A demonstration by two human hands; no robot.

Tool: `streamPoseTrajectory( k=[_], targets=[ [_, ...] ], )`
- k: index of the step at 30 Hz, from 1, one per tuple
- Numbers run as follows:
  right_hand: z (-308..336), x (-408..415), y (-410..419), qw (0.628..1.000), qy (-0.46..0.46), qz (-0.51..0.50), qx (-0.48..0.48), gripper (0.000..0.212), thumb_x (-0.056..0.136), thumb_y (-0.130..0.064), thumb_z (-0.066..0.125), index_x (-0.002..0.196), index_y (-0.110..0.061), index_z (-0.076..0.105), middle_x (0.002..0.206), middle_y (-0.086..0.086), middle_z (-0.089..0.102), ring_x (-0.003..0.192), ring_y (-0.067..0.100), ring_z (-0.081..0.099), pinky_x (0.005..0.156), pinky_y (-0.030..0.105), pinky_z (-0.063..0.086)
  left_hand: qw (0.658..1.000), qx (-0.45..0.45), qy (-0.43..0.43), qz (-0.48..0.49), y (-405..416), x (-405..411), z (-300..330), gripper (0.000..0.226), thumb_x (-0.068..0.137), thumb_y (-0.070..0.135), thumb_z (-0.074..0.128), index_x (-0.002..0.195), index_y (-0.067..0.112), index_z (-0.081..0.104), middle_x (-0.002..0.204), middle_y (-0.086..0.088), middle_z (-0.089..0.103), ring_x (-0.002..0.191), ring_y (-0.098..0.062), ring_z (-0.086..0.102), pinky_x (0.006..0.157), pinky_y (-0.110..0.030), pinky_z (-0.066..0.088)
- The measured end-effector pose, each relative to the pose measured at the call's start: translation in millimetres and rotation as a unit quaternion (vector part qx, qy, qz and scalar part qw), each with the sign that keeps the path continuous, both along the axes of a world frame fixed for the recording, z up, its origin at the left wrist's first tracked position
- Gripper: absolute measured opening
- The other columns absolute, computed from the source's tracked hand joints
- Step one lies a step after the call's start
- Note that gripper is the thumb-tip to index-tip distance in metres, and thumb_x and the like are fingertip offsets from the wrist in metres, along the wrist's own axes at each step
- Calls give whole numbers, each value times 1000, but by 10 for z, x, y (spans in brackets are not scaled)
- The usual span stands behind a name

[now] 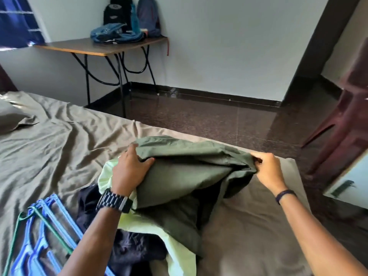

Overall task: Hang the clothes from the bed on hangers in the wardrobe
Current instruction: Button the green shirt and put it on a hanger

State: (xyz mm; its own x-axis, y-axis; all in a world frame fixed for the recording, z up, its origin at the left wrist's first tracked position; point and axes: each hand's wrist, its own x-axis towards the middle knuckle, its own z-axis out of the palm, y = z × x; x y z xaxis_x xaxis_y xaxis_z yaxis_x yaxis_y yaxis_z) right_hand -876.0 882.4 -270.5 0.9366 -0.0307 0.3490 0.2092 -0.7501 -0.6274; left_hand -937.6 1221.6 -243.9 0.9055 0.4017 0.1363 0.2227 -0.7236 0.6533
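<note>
An olive green garment (185, 172) is lifted off the bed (55, 140) between both hands. My left hand (129, 170) grips its left edge, and my right hand (266, 168) pinches its right end. Under it lie a pale yellow-green garment (179, 253) and a dark navy garment (131, 248) in a heap. A bunch of blue and green plastic hangers (45, 232) rests on the sheet at the lower left, beside my left forearm. No wardrobe is in view.
A pillow (12, 118) lies at the bed's far left. A folding table (95, 46) with backpacks (127, 18) stands against the far wall. A dark maroon plastic chair (346, 108) stands at the right on the dark floor (219, 116).
</note>
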Motion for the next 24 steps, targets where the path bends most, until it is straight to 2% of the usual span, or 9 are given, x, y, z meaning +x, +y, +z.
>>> streamPoseTrajectory(
  k=[2, 4, 6, 8, 10, 14, 16, 18, 24],
  targets=[
    [5, 5, -85, 992, 106, 54, -29, 34, 84, 11, 55, 102, -12, 73, 104, 7, 72, 105, 23, 63, 77, 24, 41, 993, 114, -3, -5, -188, -15, 126, 23, 86, 24, 57, 108, 23, 64, 109, -6, 65, 108, -28, 57, 98, -44, 38],
    [87, -25, -44, 981, 176, 67, -37, 40, 86, 10, 50, 114, -13, 68, 121, 5, 64, 117, 23, 55, 89, 27, 42, 976, 214, -16, -25, -430, -70, 176, 19, 87, 18, 50, 98, 21, 65, 102, -5, 65, 99, -26, 60, 103, -46, 29],
    [233, -68, 86, 990, 124, 63, -17, 44, 86, 9, 46, 118, -15, 66, 128, 4, 58, 123, 21, 51, 96, 25, 37, 958, 273, -64, -62, -650, -142, 128, 18, 87, 17, 45, 91, 20, 63, 91, -3, 63, 85, -26, 63, 102, -50, 30],
    [400, -148, 263, 989, 87, 107, 51, 30, 92, -5, 52, 114, -19, 67, 123, -1, 60, 118, 15, 55, 92, 22, 40, 953, 233, -144, -133, -857, -218, 38, 14, 84, 18, 46, 85, 20, 60, 83, -3, 60, 75, -27, 61, 88, -45, 42],
    [532, -216, 472, 964, 166, 171, 120, 23, 94, -29, 57, 115, -23, 65, 117, -7, 63, 109, 9, 58, 84, 19, 44, 940, 158, -205, -222, -1125, -344, -71, 12, 85, 14, 50, 86, 18, 61, 82, -4, 57, 74, -27, 58, 78, -39, 46],
    [571, -252, 798, 923, 297, 236, 59, 75, 82, -51, 66, 144, -19, 39, 140, -7, 47, 126, 11, 48, 105, 27, 39, 910, 79, -191, -360, -1652, -637, -358, 20, 90, 20, 44, 94, 14, 63, 89, -5, 55, 79, -24, 57, 73, -36, 47],
    [484, -265, 837, 924, 297, 231, -65, 75, 82, -37, 73, 143, -13, 37, 141, -1, 47, 128, 18, 47, 101, 26, 38, 882, 82, -156, -437, -1802, -743, -473, 24, 92, 23, 42, 101, 14, 62, 94, -6, 56, 84, -25, 56, 76, -35, 48],
    [405, -260, 722, 935, 284, 195, -90, 51, 85, -19, 68, 132, -9, 49, 132, 7, 56, 122, 25, 52, 91, 25, 41, 860, 76, -128, -487, -1845, -788, -445, 24, 93, 27, 43, 108, 17, 59, 100, -4, 58, 91, -22, 57, 82, -35, 48],
    [684, -291, -59, 928, 259, 173, 205, 36, 90, 3, 59, 117, -20, 60, 120, 2, 66, 111, 19, 62, 101, 40, 47, 883, -5, -339, -324, -1533, -337, 169, 17, 91, 19, 50, 103, 16, 62, 97, 4, 59, 91, -12, 55, 82, -30, 46]
  ],
)
